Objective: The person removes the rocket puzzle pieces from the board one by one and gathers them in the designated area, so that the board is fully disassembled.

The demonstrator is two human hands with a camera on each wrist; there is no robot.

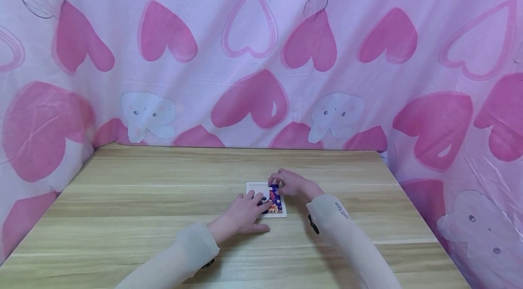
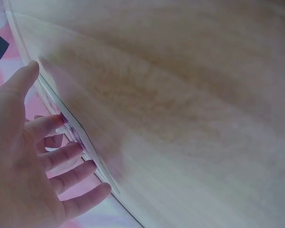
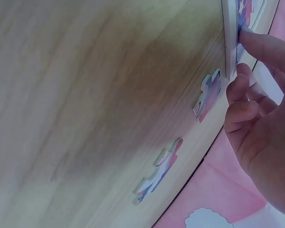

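Observation:
A small jigsaw puzzle (image 1: 279, 209) with a white border and a blue, starry picture lies flat on the table. Part of its picture area is bare white. My left hand (image 1: 245, 214) rests over its left and lower part, fingers spread and slightly bent, thumb out past the near edge. At the upper right corner is my right hand (image 1: 289, 183), its thumb (image 3: 263, 47) touching the picture and its other fingers curled near the border. Whether it pinches a piece is hidden. Two loose puzzle pieces, one nearer (image 3: 209, 94) and one farther (image 3: 160, 171), lie beside the puzzle in the right wrist view.
The wooden table (image 1: 122, 216) has a light, striped grain. A pink curtain (image 1: 196, 84) with hearts and white cartoon animals hangs behind it and along both sides. Both forearms wear pale sleeves (image 1: 347, 234).

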